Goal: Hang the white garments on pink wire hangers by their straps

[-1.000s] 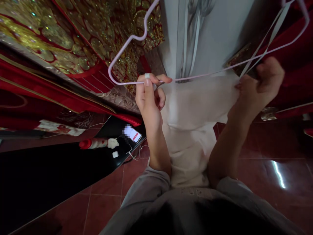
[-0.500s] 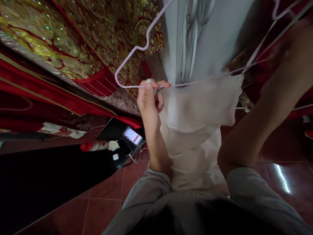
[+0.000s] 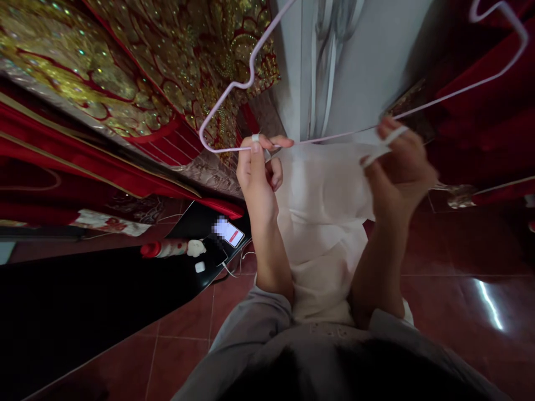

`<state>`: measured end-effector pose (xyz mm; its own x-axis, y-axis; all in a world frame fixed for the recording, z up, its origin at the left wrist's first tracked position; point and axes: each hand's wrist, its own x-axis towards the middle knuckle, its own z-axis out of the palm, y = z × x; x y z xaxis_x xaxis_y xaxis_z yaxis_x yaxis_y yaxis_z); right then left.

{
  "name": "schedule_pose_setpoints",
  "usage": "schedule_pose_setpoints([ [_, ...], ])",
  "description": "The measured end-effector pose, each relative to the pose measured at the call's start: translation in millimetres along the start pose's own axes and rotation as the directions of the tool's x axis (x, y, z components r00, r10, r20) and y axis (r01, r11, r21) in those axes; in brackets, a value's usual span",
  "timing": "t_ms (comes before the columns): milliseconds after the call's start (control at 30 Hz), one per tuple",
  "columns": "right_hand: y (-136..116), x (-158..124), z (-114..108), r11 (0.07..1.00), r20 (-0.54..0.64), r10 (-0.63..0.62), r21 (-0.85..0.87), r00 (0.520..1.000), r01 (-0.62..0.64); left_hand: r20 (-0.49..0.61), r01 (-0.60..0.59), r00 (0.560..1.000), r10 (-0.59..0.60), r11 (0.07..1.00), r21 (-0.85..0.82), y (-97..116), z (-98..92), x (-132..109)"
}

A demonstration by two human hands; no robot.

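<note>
A thin pale-pink clothes hanger [image 3: 251, 61] spans the space in front of me. My left hand [image 3: 261, 167] pinches its lower bar near the left corner, with a white band around the index finger. Beneath the bar hangs a pale, partly sheer garment [image 3: 326, 189] in loose folds. My right hand [image 3: 403, 170], smeared by motion, is at the garment's upper right by the bar. A white strap [image 3: 381, 147] runs across its thumb and fingers. The hanger's right end curves up beyond that hand.
Red costumes with gold sequins [image 3: 137, 61] hang at left; dark red cloth [image 3: 480, 111] hangs at right. A grey-white panel [image 3: 376, 61] stands behind the hanger. On the black table [image 3: 104, 301] lie a lit phone [image 3: 230, 234], a red-capped bottle [image 3: 167, 248] and a small white case [image 3: 200, 267].
My right hand has come down and left from the hanger's upper right end to the bar. The strap stretched toward that end has come down too. My left hand keeps its pinch.
</note>
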<state>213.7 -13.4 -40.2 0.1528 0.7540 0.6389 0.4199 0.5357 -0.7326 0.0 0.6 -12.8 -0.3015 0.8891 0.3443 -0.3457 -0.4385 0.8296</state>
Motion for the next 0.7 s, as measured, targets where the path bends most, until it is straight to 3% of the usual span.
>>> schedule_pose_setpoints([
  [67,-10,3,23,0.994,0.016,-0.085,-0.062,0.996,0.086,-0.022,-0.011,1.000,0.011,1.000,-0.008,1,4.4,-3],
  [133,-15,10,30,0.989,0.030,-0.111,-0.093,0.993,0.113,-0.022,-0.010,1.000,0.010,1.000,-0.029,3,9.0,-7],
  [333,-17,24,19,0.989,0.074,-0.040,-0.138,0.996,0.050,-0.004,-0.002,1.000,0.002,1.000,-0.029,2,9.5,-8],
  [433,-18,25,21,0.989,0.100,-0.030,-0.142,0.995,0.044,-0.132,-0.082,0.988,0.082,0.997,0.008,-1,-4.8,-1],
  [467,-20,24,22,0.990,0.105,-0.023,-0.137,0.994,0.037,-0.218,-0.135,0.966,0.142,0.990,0.048,-2,-12.0,2],
  [533,-22,22,23,0.992,0.112,-0.002,-0.129,0.994,0.017,-0.386,-0.258,0.870,0.308,0.950,0.178,-1,-28.4,10],
  [600,-24,19,22,0.992,0.113,0.012,-0.125,0.994,0.002,-0.442,-0.370,0.763,0.472,0.879,0.300,3,-43.7,18],
  [633,-24,18,21,0.992,0.107,0.015,-0.124,0.994,-0.002,-0.415,-0.425,0.741,0.528,0.847,0.319,8,-49.8,22],
  [667,-25,17,21,0.993,0.098,0.018,-0.121,0.995,-0.006,-0.360,-0.468,0.748,0.557,0.828,0.309,13,-54.6,26],
  [700,-25,17,20,0.993,0.087,0.018,-0.118,0.996,-0.008,-0.273,-0.484,0.787,0.553,0.828,0.283,19,-58.1,30],
])
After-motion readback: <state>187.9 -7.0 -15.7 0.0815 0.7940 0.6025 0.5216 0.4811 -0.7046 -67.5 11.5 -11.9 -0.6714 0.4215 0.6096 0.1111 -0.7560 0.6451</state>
